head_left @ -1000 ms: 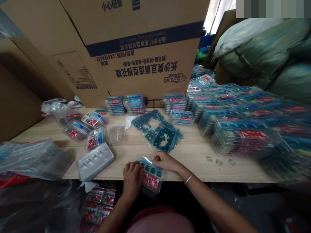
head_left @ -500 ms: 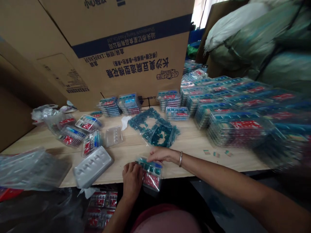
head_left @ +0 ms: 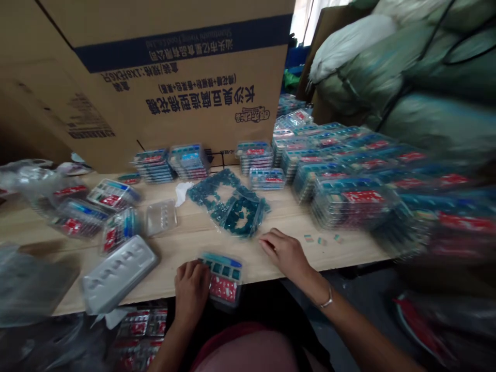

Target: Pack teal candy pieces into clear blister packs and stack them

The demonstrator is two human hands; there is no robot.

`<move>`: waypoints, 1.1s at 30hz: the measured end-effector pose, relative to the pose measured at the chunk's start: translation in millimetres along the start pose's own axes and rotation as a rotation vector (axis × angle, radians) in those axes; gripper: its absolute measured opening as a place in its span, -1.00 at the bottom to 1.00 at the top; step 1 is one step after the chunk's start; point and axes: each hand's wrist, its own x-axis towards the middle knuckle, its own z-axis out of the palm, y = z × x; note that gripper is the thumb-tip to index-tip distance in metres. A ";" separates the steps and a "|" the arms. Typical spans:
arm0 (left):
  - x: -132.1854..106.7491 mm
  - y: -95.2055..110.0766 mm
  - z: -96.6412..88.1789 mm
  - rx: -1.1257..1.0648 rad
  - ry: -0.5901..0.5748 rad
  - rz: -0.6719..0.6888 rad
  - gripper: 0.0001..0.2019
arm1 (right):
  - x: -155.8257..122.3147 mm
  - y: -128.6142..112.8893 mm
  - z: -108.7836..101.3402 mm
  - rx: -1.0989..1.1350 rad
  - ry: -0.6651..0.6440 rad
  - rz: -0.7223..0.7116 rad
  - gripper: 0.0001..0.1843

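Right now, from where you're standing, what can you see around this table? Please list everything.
wooden table: one, pale, in front of the person
cardboard carton: one, brown with blue band, behind the table
stacked blister packs: many, teal and red, table's right side
bag of teal pieces: one, teal, mid-table
clear plastic tray: one, clear, left of the bag
silver plastic tray: one, silver, front left
green sacks: several, green, far right
blister pack: one, teal and red, near edge
left hand: one, on the blister pack
right hand: one, open, beside the bag
bangle: one, silver, right wrist
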 end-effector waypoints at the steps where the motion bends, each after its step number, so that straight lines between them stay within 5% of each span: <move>1: -0.2 -0.8 1.3 -0.004 0.011 0.002 -0.83 | -7.0 12.5 -4.9 0.017 0.015 0.062 -0.80; 5: -0.6 -0.9 3.9 -0.016 0.033 -0.026 -0.84 | -21.0 49.8 -2.0 0.078 -0.088 0.146 -0.78; 10: 0.1 2.9 2.0 -0.045 0.028 -0.088 -0.88 | -13.6 54.5 14.5 0.068 -0.140 0.201 -0.77; 16: -1.3 16.5 2.0 -0.101 0.114 -0.219 -0.94 | -10.9 4.7 12.3 0.024 -0.125 0.041 -0.69; 19: -2.5 18.6 -0.5 -0.186 0.170 -0.337 -0.91 | -21.1 -37.8 21.9 0.127 -0.250 -0.121 -0.70; 22: -3.3 6.7 -7.4 -0.450 0.143 -0.530 -0.80 | -31.2 -63.6 38.5 0.125 -0.363 -0.188 -0.45; 27: 3.9 -22.1 -20.7 -0.797 -0.069 -0.697 -0.68 | -32.1 -61.5 49.3 0.107 -0.416 -0.178 -0.41; 33: 22.0 -22.3 -18.2 -0.529 -0.133 -0.609 -0.77 | -29.4 -65.1 52.2 0.046 -0.420 -0.153 -0.37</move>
